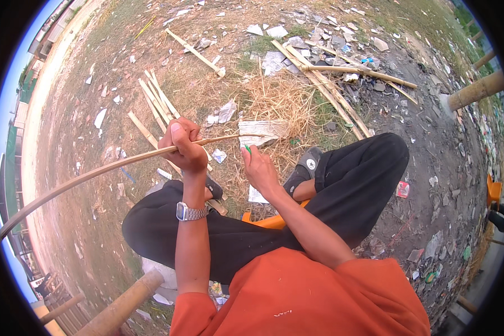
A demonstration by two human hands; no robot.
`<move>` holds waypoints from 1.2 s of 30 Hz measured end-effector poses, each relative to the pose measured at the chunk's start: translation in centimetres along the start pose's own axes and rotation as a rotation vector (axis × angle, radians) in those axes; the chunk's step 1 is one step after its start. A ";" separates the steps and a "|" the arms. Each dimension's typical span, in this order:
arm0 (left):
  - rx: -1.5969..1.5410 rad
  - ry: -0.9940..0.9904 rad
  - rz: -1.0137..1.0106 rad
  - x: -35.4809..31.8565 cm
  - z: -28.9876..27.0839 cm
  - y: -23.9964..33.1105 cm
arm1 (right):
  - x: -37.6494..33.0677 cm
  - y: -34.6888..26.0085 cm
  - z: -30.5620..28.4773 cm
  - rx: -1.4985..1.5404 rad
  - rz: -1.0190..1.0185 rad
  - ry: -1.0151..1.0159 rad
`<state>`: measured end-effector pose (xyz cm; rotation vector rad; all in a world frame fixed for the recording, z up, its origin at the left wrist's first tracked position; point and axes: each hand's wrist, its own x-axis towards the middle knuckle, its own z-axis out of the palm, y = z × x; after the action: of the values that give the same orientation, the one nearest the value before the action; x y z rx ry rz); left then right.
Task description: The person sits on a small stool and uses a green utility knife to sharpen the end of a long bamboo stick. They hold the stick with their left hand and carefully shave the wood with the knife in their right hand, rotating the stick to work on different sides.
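Note:
My left hand (pixel 185 147) is closed around a long, thin bamboo strip (pixel 123 162). The strip bends in an arc from the far left edge, and its tip reaches over a pale, rough wooden block (pixel 255 127) on the ground. Just below that tip, my right hand (pixel 261 171) is closed on a small tool with a green part (pixel 247 148). Its working end is too small to make out, so I cannot tell its kind or whether it touches the strip. Dry straw-like shavings (pixel 283 101) lie heaped around the block.
Split bamboo pieces (pixel 159 99) lie beyond my left hand. More bamboo lengths (pixel 325 84) cross at the upper right among scattered litter. Thick bamboo poles stand at the right (pixel 479 91) and lower left (pixel 123 302). An orange plastic seat (pixel 271 222) shows between my bent legs.

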<state>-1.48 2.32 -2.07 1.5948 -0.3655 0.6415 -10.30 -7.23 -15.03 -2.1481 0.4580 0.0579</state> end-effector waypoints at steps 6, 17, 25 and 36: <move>-0.015 0.010 -0.036 0.2 0.1 -0.1 | 1.4 2.2 0.2 -0.051 0.106 -0.037; 0.008 0.040 -0.029 0.2 0.2 -0.5 | 4.0 5.4 2.9 -0.038 0.227 -0.021; 0.004 0.096 -0.058 0.7 0.3 -0.9 | 6.2 9.0 5.0 -0.110 0.350 -0.053; -0.013 0.106 -0.124 0.2 1.1 -0.4 | 9.0 16.1 2.8 -0.416 0.381 -0.217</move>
<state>-0.89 1.35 -2.36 1.5511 -0.1900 0.6239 -7.17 -16.07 -31.18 -2.3886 0.7734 0.6428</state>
